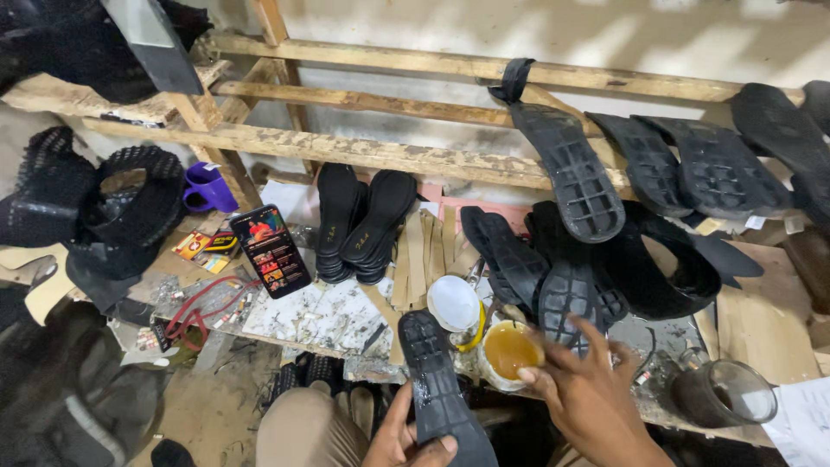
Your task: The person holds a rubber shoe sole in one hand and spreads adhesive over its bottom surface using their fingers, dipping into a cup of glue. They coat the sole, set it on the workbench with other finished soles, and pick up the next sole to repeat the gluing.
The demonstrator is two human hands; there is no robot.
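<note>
**Open glue pot at the bench's front edge, within reach of a sole and a hand**

A black rubber sole (439, 389) is gripped by the left hand (402, 443), thumb pressed over its heel end, with the tread side up and the toe reaching over the front edge of the bench (320, 320). The right hand (592, 399) is held open, fingers spread, its forefinger touching the rim of an uncovered pot of amber glue (510, 350) that stands close to that front edge. A white lid (453, 303) lies just behind the pot.

The pot could be tipped or pushed off the edge if it is nudged by the fingers or swept by the sole's toe, which is just beside it. Glue could also be smeared onto the fingers resting at the rim. A glass jar (724, 393) near the bench's right front corner could be knocked by the right forearm.
</note>
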